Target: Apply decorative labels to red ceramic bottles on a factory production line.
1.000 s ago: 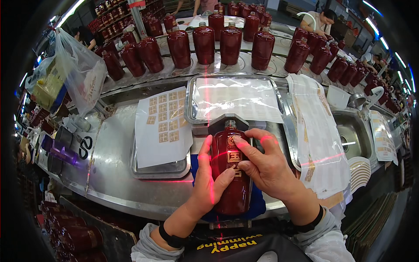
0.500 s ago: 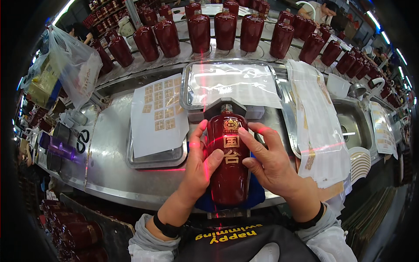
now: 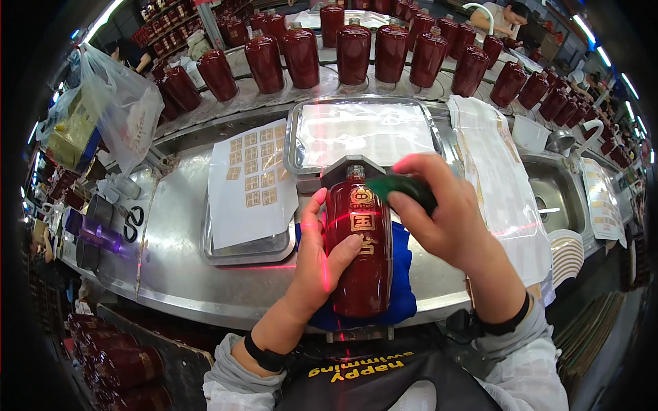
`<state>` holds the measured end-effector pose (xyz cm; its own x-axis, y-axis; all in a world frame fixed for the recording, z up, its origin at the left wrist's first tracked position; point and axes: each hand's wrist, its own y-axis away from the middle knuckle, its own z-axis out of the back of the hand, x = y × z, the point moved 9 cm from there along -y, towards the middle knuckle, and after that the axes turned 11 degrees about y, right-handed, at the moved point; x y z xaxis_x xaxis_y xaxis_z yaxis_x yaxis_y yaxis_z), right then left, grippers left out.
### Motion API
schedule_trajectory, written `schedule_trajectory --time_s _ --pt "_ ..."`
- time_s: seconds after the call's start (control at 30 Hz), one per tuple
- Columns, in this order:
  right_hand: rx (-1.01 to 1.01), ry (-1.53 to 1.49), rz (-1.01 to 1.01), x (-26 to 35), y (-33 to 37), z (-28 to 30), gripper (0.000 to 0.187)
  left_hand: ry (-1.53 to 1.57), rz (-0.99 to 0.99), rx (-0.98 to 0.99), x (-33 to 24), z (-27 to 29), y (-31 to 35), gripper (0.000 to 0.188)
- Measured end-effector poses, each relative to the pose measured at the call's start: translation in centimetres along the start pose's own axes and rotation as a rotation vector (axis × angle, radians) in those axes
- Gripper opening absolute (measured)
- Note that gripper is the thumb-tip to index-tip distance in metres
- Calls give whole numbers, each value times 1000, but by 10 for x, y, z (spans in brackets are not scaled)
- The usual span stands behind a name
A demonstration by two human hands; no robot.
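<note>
A dark red glass bottle (image 3: 358, 291) with gold emblem and characters down its front leans back on a blue cloth (image 3: 401, 288), its neck in the notch of a grey holder (image 3: 338, 168). My left hand (image 3: 317, 253) grips its left side, the thumb pressed on the front beside the lowest gold character. In my right hand (image 3: 445, 216) is a smooth dark green scraper-like tool (image 3: 411, 190), slightly blurred. The tool's tip is by the gold emblem near the bottle's shoulder; whether it touches I cannot tell. Red laser lines cross the bottle and my left fingers.
A sheet of gold stickers (image 3: 250, 192) lies over a steel tray (image 3: 253, 253) at left. Behind the holder stands another tray (image 3: 295, 137) with white film. Label strips (image 3: 497, 178) and a sink (image 3: 558, 198) are at right. Several red bottles (image 3: 353, 55) line the conveyor beyond.
My right hand has left the bottle's front and now holds the green tool by the emblem. My left thumb has shifted slightly right. The bottles on the conveyor have moved along.
</note>
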<state>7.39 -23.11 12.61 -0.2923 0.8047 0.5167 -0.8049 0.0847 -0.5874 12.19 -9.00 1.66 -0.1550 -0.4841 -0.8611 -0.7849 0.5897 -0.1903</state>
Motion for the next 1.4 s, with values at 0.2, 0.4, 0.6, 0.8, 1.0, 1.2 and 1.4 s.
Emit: schedule_trajectory --time_s 0.2,0.4,0.6,0.8,1.0,1.2,1.4 --pt "128 32 -168 -27 -30 -14 25 8 15 5 0 -1 -1 78" --pt "192 -392 -497 -61 11 -46 27 -975 -544 196 -54 -22 6 72" --pt "180 -467 -538 -69 23 -52 24 -1162 -553 264 -51 -27 1 71" --pt "160 -687 -715 -80 34 -56 25 -1101 -530 237 -49 -19 -1 69" --pt "29 317 352 18 -4 -12 21 -349 -352 59 -36 10 -5 65" --pt "34 512 155 22 -45 -7 8 -344 -381 -15 -38 23 -5 58" --pt "283 109 486 53 -7 -32 17 -281 -333 -11 -36 26 -10 54"
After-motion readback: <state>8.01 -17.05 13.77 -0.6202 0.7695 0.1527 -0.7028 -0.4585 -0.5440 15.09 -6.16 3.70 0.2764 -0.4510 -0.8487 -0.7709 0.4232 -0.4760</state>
